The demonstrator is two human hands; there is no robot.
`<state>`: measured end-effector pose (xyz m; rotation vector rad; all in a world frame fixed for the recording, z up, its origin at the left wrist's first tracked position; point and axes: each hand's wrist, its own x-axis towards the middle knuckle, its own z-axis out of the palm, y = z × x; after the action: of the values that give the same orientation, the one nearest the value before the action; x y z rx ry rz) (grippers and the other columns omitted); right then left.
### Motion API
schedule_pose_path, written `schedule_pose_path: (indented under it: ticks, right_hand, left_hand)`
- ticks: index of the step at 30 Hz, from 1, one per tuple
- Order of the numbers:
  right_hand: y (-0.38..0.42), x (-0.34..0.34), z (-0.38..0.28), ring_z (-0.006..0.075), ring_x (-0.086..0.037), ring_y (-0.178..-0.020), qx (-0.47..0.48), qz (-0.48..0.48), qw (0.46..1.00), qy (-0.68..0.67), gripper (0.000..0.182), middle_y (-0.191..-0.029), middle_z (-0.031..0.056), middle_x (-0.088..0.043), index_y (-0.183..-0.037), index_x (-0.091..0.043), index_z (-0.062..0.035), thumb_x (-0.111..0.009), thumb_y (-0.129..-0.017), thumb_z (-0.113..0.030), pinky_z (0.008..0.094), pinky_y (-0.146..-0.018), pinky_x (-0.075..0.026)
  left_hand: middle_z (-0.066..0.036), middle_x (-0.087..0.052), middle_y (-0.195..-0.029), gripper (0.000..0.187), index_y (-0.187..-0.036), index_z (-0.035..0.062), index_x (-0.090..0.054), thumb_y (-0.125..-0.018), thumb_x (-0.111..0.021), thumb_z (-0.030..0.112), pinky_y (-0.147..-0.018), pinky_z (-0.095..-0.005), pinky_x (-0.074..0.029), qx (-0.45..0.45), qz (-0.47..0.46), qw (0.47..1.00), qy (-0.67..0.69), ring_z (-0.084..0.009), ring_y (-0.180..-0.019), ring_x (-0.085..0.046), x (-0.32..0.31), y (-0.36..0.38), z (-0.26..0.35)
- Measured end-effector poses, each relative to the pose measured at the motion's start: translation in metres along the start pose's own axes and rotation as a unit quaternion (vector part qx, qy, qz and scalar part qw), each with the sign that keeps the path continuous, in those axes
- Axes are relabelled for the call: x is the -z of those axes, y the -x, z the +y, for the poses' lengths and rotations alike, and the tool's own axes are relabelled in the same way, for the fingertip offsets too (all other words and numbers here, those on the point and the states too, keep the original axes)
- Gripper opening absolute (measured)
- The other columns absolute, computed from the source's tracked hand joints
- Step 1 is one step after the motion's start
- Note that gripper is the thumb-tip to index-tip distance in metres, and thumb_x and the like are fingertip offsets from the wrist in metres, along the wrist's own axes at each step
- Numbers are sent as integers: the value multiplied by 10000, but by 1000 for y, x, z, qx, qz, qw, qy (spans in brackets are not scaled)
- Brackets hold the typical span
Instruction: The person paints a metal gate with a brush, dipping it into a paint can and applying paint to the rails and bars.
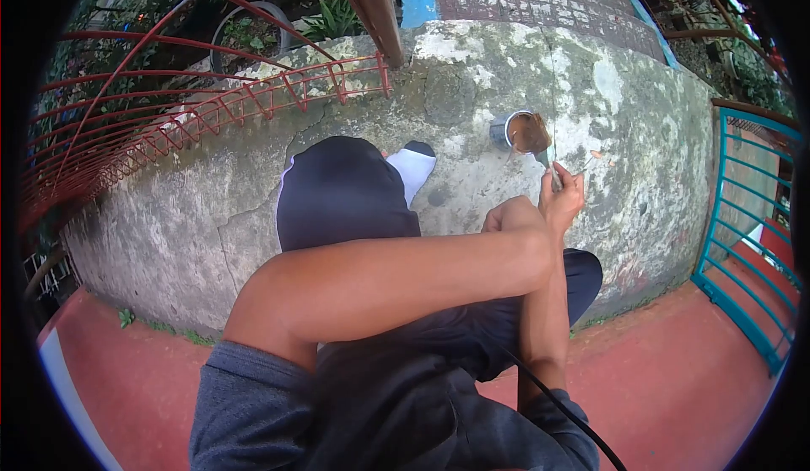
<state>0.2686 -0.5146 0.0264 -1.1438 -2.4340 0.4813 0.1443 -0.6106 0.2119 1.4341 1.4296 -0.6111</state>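
Note:
My right hand [564, 199] is closed round the handle of a paintbrush [546, 158]. The bristles are loaded with brown paint and overlap the mouth of a small white-rimmed can [499, 131]. Brown paint also shows inside that can, which is on the weathered concrete ledge [464, 184]. My left arm reaches across my body, and my left hand [513, 215] hangs bent at the wrist beside my right one. Its fingers are curled in, and I cannot tell what, if anything, they hold.
A red metal fence [211, 119] runs along the ledge's left side, near a wooden post [371, 16]. My dark-clad knee [346, 188] and white-and-black foot [413, 170] are up on the ledge. A teal gate [717, 243] stands at right; red floor [666, 370] lies below.

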Motion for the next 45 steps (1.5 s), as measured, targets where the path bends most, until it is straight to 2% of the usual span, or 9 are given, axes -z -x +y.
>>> schedule_pose_path:
  ticks: [2, 4, 12, 14, 18, 22, 30, 38, 45]
  right_hand:
    - [-2, 2, 0, 235, -548, -679, 8, 5, 1000, 9, 229, -785, 89, -497, -1083, -781, -14, -753, -866, -80, 385, -637, -491]
    - [-2, 7, -12, 260, -567, -688, -73, 6, 997, -23, 238, -790, 106, -525, -1088, -783, -15, -750, -862, -85, 399, -666, -493]
    - [-3, -2, -4, 221, -539, -667, 2, 10, 1000, -12, 236, -786, 82, -493, -1095, -783, -17, -756, -871, -86, 372, -601, -479]
    - [-4, 4, -13, 255, -564, -685, -47, 6, 998, -32, 242, -790, 101, -519, -1093, -784, -21, -754, -863, -90, 394, -649, -489]
    - [-1, -4, 1, 233, -543, -674, 2, -6, 1000, 1, 234, -787, 77, -495, -1088, -785, -16, -755, -867, -86, 378, -632, -486]
    - [-2, 1, -8, 264, -556, -685, -42, 8, 999, -20, 227, -778, 98, -511, -1075, -789, -24, -756, -861, -94, 404, -656, -481]
    - [-3, -3, -5, 250, -538, -670, 1, 15, 1000, -14, 236, -771, 85, -488, -1087, -788, -23, -757, -862, -88, 398, -644, -477]
    - [-1, -2, -3, 250, -529, -667, -42, 13, 998, -40, 229, -779, 85, -491, -1080, -792, -35, -764, -860, -95, 385, -651, -473]
    - [0, -6, 3, 247, -523, -674, -19, 2, 1000, -20, 226, -769, 78, -472, -1077, -795, -35, -763, -861, -93, 388, -659, -472]
  left_hand:
    - [85, -667, -754, 292, -833, 169, -784, -575, -920, 178, -480, -258, -461, 0, 3, 1000, -5, -84, -606, -623, -1, -4, 1]
    - [86, -674, -763, 300, -841, 174, -788, -574, -926, 181, -485, -258, -467, 23, -30, 999, -19, -81, -619, -630, 0, -3, 1]
    - [87, -684, -769, 308, -846, 172, -789, -574, -934, 186, -490, -262, -477, 1, -10, 1000, 9, -85, -618, -639, -6, -16, 0]
    - [87, -686, -771, 309, -849, 173, -791, -575, -933, 186, -491, -264, -480, -6, -26, 1000, 11, -86, -617, -640, -11, -24, 2]
    - [85, -687, -775, 318, -858, 172, -793, -573, -933, 183, -489, -263, -482, -10, -12, 1000, -2, -87, -613, -639, -7, -13, 1]
    - [81, -684, -780, 330, -868, 164, -788, -570, -929, 177, -484, -261, -481, -21, -22, 1000, 5, -91, -609, -638, -5, -17, 0]
    - [71, -693, -786, 354, -895, 149, -791, -574, -934, 191, -465, -261, -477, 3, -10, 1000, 6, -101, -603, -644, -4, -19, 2]
    - [60, -701, -791, 350, -887, 148, -786, -576, -938, 194, -458, -267, -477, 3, -11, 1000, 9, -104, -584, -641, -9, -27, 4]
    - [68, -688, -769, 335, -874, 146, -783, -577, -932, 185, -456, -263, -468, -12, -16, 1000, -7, -97, -586, -636, -4, -17, 3]
